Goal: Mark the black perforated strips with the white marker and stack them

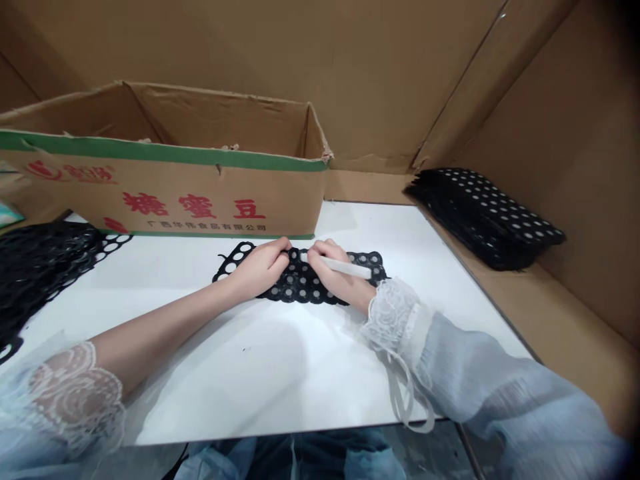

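A black sheet with rows of round holes (303, 293) lies flat on the white table. Pale grey discs show in the rows at its middle and right, while larger open rings show at its left end. My left hand (261, 268) is closed on the sheet left of its middle, thumb and fingers curled at the upper edge. In my right hand (336, 270) is a slim white pen-like tool (353, 269), gripped near its left end. Its tip points left, close to my left fingertips. Whether the tip touches the sheet I cannot tell.
A cardboard box (200, 193) with a green rim stands behind on the left. A heap of black perforated sheets (40, 267) lies at the left. At the right, a stack of black dotted sheets (485, 213) rests on cardboard near a cardboard wall (565, 133). The white table (240, 380) extends in front.
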`<action>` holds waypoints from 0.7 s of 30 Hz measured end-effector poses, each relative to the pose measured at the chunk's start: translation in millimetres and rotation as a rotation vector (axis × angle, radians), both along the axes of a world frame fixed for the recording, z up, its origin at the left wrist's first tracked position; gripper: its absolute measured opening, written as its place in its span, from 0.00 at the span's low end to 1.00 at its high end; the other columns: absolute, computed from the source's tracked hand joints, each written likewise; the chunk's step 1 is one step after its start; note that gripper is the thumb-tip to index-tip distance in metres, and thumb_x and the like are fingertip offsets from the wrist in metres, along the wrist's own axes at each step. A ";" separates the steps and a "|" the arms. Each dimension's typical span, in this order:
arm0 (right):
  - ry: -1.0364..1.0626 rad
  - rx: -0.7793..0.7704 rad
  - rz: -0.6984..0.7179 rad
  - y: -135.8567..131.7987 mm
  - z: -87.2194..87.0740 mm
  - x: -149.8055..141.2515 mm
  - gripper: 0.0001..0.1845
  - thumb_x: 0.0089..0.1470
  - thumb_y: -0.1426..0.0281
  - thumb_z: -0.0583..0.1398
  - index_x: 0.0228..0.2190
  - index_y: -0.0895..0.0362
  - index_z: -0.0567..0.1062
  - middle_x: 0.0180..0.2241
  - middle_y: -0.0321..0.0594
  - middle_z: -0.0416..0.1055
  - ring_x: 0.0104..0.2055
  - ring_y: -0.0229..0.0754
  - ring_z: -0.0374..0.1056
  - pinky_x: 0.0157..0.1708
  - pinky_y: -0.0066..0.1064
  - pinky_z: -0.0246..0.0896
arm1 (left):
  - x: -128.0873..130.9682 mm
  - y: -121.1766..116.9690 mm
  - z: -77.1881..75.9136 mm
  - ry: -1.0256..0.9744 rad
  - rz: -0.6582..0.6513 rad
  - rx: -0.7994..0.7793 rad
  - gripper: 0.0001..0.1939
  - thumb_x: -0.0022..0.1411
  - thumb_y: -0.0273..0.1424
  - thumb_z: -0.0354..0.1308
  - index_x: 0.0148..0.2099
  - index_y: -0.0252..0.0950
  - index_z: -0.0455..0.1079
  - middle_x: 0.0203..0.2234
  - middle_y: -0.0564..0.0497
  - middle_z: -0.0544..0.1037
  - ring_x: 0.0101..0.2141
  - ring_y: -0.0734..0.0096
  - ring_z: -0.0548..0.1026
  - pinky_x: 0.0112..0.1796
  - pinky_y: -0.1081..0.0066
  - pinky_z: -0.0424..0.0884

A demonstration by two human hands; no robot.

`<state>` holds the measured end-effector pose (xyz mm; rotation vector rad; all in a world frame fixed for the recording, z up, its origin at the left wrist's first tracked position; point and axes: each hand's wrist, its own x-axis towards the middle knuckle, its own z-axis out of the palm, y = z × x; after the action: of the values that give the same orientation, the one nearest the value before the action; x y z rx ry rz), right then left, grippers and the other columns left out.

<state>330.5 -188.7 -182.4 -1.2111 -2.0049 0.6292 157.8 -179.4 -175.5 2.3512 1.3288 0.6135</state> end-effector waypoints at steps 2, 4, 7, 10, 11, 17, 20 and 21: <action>-0.109 0.066 0.041 2.5 -3.4 -2.9 0.14 0.55 0.68 0.46 0.19 0.56 0.56 0.23 0.36 0.58 0.32 0.39 0.54 0.36 0.32 0.49 | 1.0 -3.4 -2.3 0.044 -0.008 0.059 0.07 0.57 0.27 0.38 0.31 0.37 0.57 0.24 0.52 0.66 0.27 0.67 0.66 0.30 0.70 0.60; -0.182 0.113 0.062 5.2 -6.7 -5.7 0.14 0.56 0.68 0.45 0.20 0.56 0.57 0.23 0.37 0.58 0.32 0.40 0.53 0.36 0.33 0.49 | 1.8 -8.0 -3.9 0.102 -0.002 0.115 0.07 0.57 0.28 0.39 0.31 0.36 0.57 0.23 0.51 0.66 0.26 0.67 0.65 0.29 0.70 0.59; -0.199 0.161 0.038 8.1 -7.2 -6.9 0.13 0.56 0.68 0.46 0.21 0.56 0.58 0.24 0.38 0.59 0.32 0.40 0.53 0.37 0.34 0.48 | 2.0 -14.3 -3.6 0.138 0.053 0.132 0.07 0.57 0.28 0.39 0.33 0.36 0.57 0.23 0.50 0.66 0.26 0.66 0.65 0.28 0.69 0.58; -0.107 0.114 0.074 10.3 -2.9 -2.1 0.15 0.55 0.69 0.46 0.18 0.56 0.57 0.23 0.36 0.58 0.32 0.39 0.54 0.39 0.33 0.49 | 0.4 -15.3 -1.7 0.115 0.092 0.077 0.09 0.59 0.29 0.37 0.36 0.36 0.58 0.25 0.49 0.67 0.27 0.65 0.67 0.28 0.69 0.60; -0.058 0.076 0.106 11.2 -1.5 0.5 0.16 0.55 0.69 0.46 0.17 0.56 0.57 0.22 0.36 0.58 0.32 0.38 0.55 0.40 0.33 0.50 | -0.3 -14.1 -1.3 0.112 0.091 0.060 0.10 0.59 0.29 0.36 0.37 0.35 0.58 0.26 0.49 0.68 0.28 0.64 0.67 0.29 0.69 0.60; 0.090 -0.049 0.191 14.6 1.6 11.2 0.16 0.50 0.74 0.49 0.13 0.57 0.60 0.28 0.36 0.63 0.38 0.39 0.57 0.44 0.34 0.50 | -3.5 -4.2 -3.1 0.130 0.066 0.055 0.11 0.59 0.29 0.36 0.37 0.35 0.58 0.28 0.47 0.68 0.31 0.63 0.68 0.32 0.67 0.62; 0.112 -0.073 0.194 13.9 2.7 11.4 0.17 0.48 0.75 0.49 0.11 0.57 0.58 0.28 0.36 0.63 0.38 0.39 0.57 0.44 0.34 0.50 | -4.3 -3.2 -3.3 0.126 0.048 0.054 0.11 0.59 0.29 0.36 0.37 0.35 0.58 0.28 0.47 0.68 0.31 0.63 0.67 0.32 0.67 0.62; 0.121 -0.090 0.201 13.7 3.1 11.3 0.17 0.48 0.75 0.49 0.11 0.57 0.57 0.28 0.36 0.63 0.38 0.39 0.57 0.44 0.34 0.50 | -4.5 -3.2 -3.0 0.124 0.040 0.050 0.11 0.59 0.29 0.36 0.37 0.35 0.58 0.28 0.48 0.68 0.31 0.63 0.67 0.32 0.67 0.62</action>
<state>341.8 -175.1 -179.3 -1.0038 -2.0290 0.8792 153.3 -182.6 -178.5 2.4426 1.4326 0.5261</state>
